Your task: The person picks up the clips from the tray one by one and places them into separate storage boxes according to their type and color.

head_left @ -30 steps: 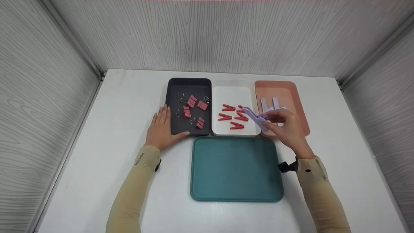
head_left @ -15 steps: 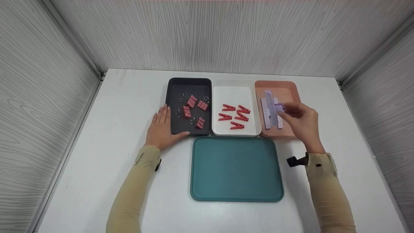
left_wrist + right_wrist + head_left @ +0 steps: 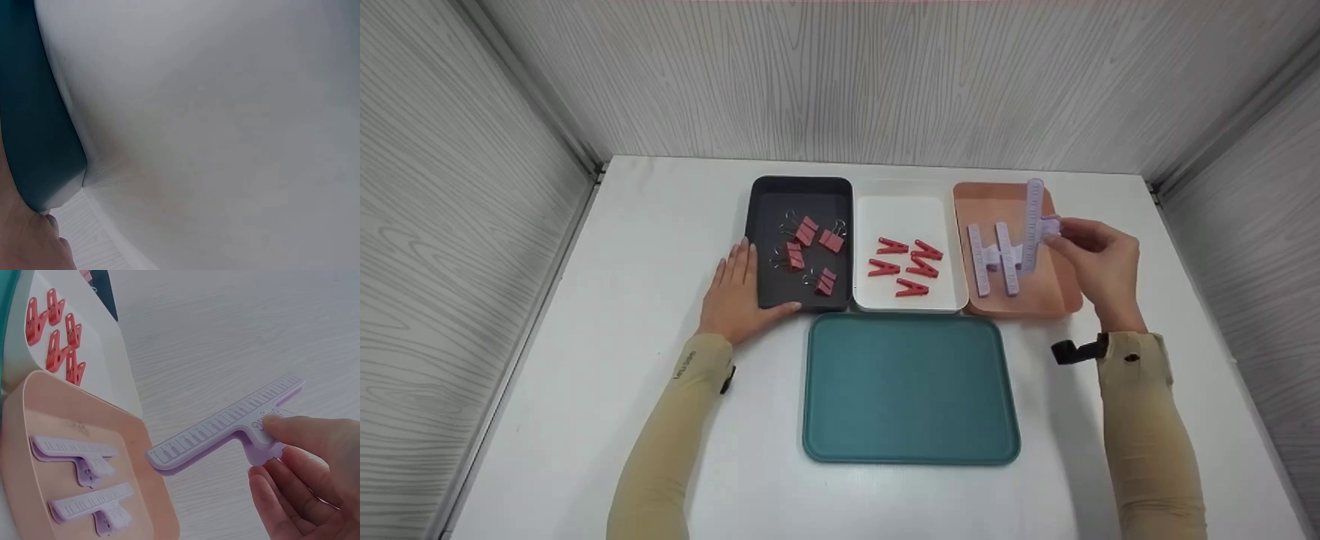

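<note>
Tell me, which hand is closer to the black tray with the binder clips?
Left. The left hand rests flat against the black tray, while the right hand holds a purple clip by the pink tray.

Matt lilac plastic clip, ridged; smooth matt pink tray.

A white table with faint wood grain stands enclosed by 3 pale grey wood-grain wall panels, at the back and both sides, under soft, even light without hard shadows.

trays: 4 | binder clips: 4 | red pegs: 5 | lilac clips: 3
</note>
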{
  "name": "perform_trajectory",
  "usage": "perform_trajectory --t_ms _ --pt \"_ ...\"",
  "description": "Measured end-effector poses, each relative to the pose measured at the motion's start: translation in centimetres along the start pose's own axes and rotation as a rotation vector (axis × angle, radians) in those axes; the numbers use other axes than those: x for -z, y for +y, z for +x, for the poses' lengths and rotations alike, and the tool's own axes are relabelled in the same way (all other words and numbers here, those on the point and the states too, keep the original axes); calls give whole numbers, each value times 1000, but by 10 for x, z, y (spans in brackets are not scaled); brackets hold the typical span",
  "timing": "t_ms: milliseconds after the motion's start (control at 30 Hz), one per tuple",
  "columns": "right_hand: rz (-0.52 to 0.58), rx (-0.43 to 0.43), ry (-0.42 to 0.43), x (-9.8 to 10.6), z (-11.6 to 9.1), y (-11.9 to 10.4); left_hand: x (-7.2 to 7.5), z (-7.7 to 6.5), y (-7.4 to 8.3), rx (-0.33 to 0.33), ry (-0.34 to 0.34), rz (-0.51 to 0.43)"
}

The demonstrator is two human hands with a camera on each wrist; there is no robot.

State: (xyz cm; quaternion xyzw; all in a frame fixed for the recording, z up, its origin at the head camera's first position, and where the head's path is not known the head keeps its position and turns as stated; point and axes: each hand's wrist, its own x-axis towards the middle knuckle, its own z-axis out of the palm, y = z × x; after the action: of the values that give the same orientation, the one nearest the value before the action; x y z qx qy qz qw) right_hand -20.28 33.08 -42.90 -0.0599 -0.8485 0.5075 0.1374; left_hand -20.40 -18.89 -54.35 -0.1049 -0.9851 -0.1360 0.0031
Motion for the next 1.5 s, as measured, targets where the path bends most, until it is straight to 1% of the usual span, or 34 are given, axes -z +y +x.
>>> perform_trajectory --t_ms 167,300,433,533,667,800,1000,1067,1167,1400,1500 --pt "2 -115 18 12 12 12 0 1 -1 -2 -3 4" --pt "-4 -214 9 19 20 21 1 1 -1 -3 0 1" --pt "-18 -283 -11 26 27 28 0 0 0 -5 2 -9" --pt "-28 -314 -21 30 32 34 0 0 0 -4 5 -8" --pt "-42 -339 -29 32 37 43 2 -1 0 -5 3 0" --pt "-66 -347 -45 31 40 52 3 0 1 -5 -2 18" --pt "-119 -379 -113 25 41 60 2 1 1 -10 6 45" --pt "-135 -404 -136 23 41 62 2 1 1 -10 5 48" --pt "-147 -427 -145 21 41 62 1 2 0 -11 2 55" --pt "-196 -413 -150 14 39 55 2 0 1 -4 -3 57" --pt "-216 -419 -155 11 38 53 3 0 1 -1 -7 51"
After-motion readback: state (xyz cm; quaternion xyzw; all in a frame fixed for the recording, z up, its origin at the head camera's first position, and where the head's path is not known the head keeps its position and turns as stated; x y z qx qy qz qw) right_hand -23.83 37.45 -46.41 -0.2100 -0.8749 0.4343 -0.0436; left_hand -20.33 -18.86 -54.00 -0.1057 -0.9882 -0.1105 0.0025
